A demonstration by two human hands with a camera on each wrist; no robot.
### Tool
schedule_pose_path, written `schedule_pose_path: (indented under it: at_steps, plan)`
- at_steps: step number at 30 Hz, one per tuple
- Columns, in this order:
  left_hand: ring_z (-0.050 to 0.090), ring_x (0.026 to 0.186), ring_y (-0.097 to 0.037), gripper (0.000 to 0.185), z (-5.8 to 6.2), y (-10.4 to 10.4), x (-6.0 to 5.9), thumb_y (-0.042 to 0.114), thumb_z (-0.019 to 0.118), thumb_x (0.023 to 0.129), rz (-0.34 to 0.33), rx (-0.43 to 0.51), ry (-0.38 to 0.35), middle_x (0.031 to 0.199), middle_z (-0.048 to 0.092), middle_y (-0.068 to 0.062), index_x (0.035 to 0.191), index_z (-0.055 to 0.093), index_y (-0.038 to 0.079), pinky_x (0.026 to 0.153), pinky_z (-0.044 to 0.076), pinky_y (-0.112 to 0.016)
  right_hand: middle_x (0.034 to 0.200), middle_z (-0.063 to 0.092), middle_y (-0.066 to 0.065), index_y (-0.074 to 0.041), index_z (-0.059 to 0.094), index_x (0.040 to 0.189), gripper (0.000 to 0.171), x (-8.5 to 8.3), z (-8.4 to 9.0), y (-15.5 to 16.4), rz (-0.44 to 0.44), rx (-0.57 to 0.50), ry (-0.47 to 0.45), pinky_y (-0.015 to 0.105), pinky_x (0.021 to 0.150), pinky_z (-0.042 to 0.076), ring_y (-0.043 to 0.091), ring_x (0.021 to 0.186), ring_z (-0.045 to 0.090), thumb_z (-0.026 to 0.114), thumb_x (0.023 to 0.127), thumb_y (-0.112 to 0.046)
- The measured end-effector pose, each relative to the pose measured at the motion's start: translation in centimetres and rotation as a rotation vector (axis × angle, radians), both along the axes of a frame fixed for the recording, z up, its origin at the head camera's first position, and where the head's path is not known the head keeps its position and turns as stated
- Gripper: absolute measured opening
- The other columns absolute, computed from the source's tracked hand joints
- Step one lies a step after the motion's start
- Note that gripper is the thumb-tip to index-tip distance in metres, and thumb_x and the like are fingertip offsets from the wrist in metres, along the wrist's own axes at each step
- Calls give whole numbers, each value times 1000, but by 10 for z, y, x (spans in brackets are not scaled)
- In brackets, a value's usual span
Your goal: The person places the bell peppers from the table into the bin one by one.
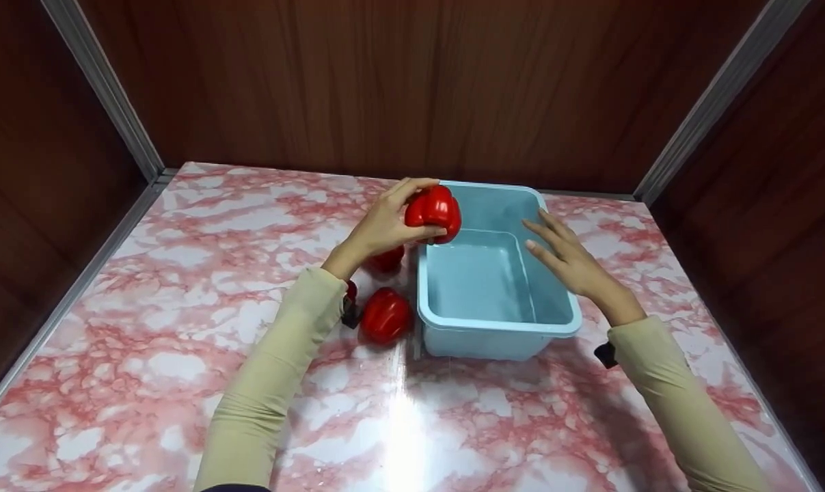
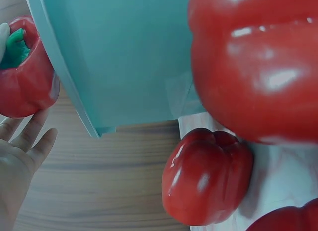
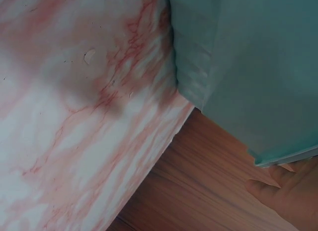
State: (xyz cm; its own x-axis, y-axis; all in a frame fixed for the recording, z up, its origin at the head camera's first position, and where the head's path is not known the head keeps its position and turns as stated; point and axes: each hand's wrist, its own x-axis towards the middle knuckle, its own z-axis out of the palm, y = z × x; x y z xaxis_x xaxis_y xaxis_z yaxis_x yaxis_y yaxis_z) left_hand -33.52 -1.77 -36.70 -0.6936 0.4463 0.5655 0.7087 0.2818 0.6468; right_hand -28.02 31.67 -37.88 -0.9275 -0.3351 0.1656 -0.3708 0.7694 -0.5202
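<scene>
A red bell pepper point(image 1: 437, 209), apparently mid-transfer, is gripped by the left hand point(image 1: 386, 223) at the blue tub's rim point(image 1: 422, 290), the right hand point(image 1: 571, 260) spread empty, lowering seemingly needed.

No writing, label, brand, number or sign can be read on the red peppers point(image 1: 386, 316), the blue tub point(image 1: 484, 342) at their three o'clock, the marbled table point(image 1: 180, 328) or the wall point(image 1: 357, 82) at twelve o'clock.

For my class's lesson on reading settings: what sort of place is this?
Probably a staged work booth: wood-grain panels, joined by grey corner strips, stand along three sides of a marble-patterned tabletop.
</scene>
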Motion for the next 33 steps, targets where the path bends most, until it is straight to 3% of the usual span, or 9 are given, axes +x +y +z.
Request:
schedule_pose_path:
  at_steps: [8, 23, 33]
  plan:
    - [48, 115, -10, 67, 0, 2, 0, 42, 77, 71, -5, 7, -9, 126, 52, 5, 130, 49, 24, 94, 45, -28, 156, 9, 8, -23, 33, 144, 53, 0, 0, 0, 1, -3, 1, 66, 106, 6, 34, 142, 2, 41, 96, -45]
    - [51, 113, -12, 66, -3, 7, -2, 34, 80, 71, -33, 25, 1, 124, 54, 1, 127, 51, 16, 93, 46, -27, 156, 9, 8, -24, 34, 144, 52, 1, 1, 0, 3, -8, 2, 65, 106, 7, 33, 142, 4, 41, 96, -44]
    - [50, 112, -12, 66, -4, 10, -2, 35, 80, 71, -50, 20, 5, 124, 54, 2, 128, 51, 18, 92, 47, -27, 156, 9, 7, -25, 34, 144, 53, 0, 0, 0, -3, -13, -5, 65, 106, 7, 32, 142, 3, 41, 96, -45]
